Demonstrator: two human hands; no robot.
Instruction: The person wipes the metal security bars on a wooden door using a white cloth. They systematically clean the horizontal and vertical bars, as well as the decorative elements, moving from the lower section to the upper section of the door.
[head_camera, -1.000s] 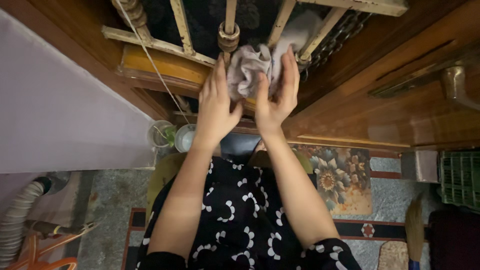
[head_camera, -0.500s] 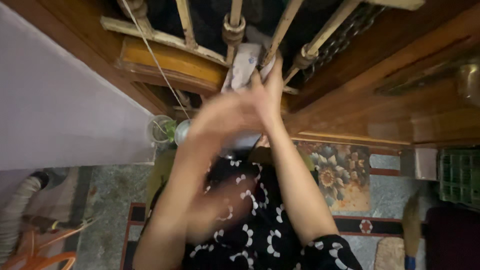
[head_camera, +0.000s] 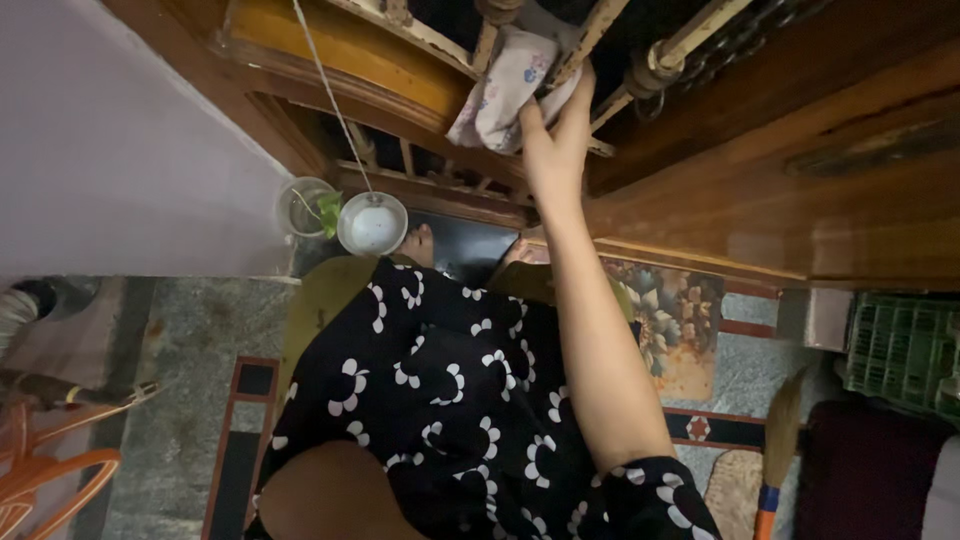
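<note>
A crumpled pale cloth with small pink and blue printed flowers (head_camera: 510, 90) hangs bunched against the cream-painted metal window bars (head_camera: 600, 25), its folds drooping over the yellowish wooden sill (head_camera: 350, 50) below them. The right hand (head_camera: 555, 140) is raised to it, fingers spread and pressed flat on the cloth's right side, thumb and fingertips catching the fabric rather than closing into a fist. The left hand is out of the picture; only the bare upper arm shows at the bottom edge, so whether it is clenched or loose cannot be told.

The cloth sits in a tight spot: bars close behind it, the dark wooden frame (head_camera: 780, 190) just to its right, the sill under it. There is open room to the left along the sill, where a thin white string (head_camera: 335, 110) drops to a round white bowl (head_camera: 372, 223) beside a clear glass jar with a green sprig (head_camera: 308, 205).

The top of the cloth is cut off by the frame edge, and it may be tucked between two bars, though that is hard to make out.
</note>
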